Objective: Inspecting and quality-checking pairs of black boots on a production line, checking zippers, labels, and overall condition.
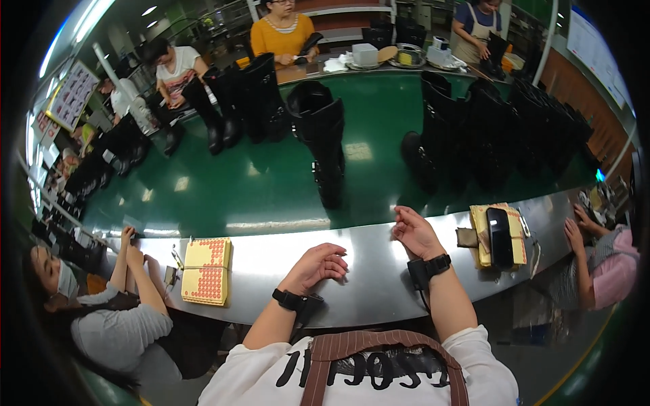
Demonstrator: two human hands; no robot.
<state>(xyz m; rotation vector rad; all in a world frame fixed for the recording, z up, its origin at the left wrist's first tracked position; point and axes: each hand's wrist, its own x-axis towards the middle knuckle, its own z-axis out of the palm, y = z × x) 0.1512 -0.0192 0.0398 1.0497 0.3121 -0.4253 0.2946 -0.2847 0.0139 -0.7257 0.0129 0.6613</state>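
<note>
Both forearms reach forward from the lower edge, each with a black wristband (292, 300). The left hand (317, 264) hangs over the metal ledge (271, 267), turned inward, its fingers loosely bent and grasping nothing. The right hand (416, 233) is raised farther forward, palm facing inward, fingers half curled, likewise empty. A yellow card stack (206, 271) lies left of the hands; another, bearing a black phone (500, 237), lies to the right. Beyond the left hand, a tall black boot (318, 132) stands on the green tabletop (372, 169), apart from both hands. More black boots (491, 135) flank it, with co-workers (283, 34) behind.
</note>
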